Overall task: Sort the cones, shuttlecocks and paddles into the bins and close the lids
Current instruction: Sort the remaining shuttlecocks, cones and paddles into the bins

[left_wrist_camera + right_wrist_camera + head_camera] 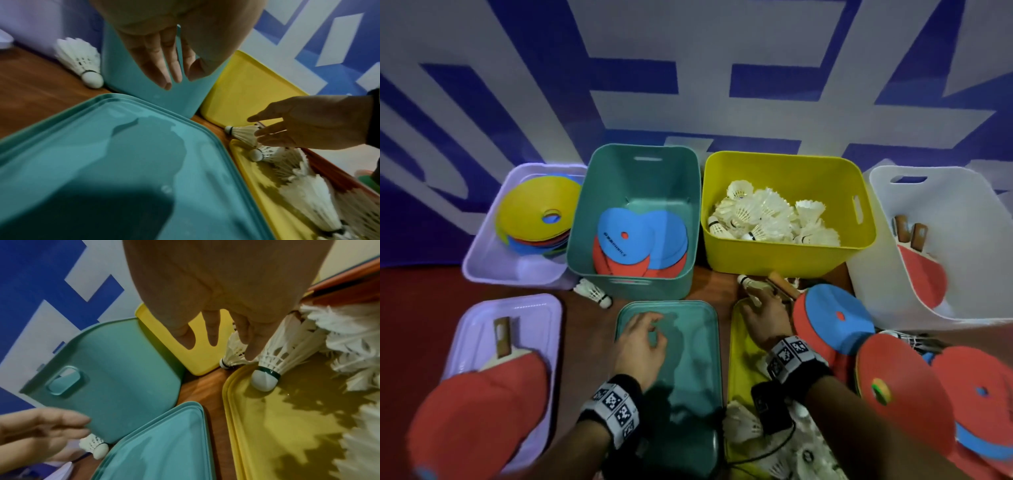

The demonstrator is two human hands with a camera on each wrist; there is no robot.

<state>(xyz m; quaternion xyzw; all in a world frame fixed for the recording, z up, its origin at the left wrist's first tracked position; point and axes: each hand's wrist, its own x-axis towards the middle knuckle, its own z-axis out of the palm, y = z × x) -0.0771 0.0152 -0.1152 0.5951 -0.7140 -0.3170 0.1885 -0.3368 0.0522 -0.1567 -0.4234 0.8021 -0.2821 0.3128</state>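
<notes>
My right hand (755, 299) reaches to the far end of the yellow lid (743, 356), and its straight fingers (252, 344) touch two white shuttlecocks (269, 363) lying there. More shuttlecocks (743, 425) are heaped on the near part of that lid. My left hand (650, 330) hovers over the teal lid (688, 377), fingers loosely curled, holding nothing. The yellow bin (787, 260) holds a pile of shuttlecocks. The teal bin (633, 286) holds flat blue and red cones. One loose shuttlecock (594, 293) lies against the teal bin's front left corner.
A lavender bin (493, 270) at the left holds stacked cones. A red paddle (482, 394) lies on the lavender lid (544, 308). Red and blue cones (835, 318) are stacked at the right. The tilted white bin (945, 301) holds paddles. A paddle handle (784, 287) lies by my right hand.
</notes>
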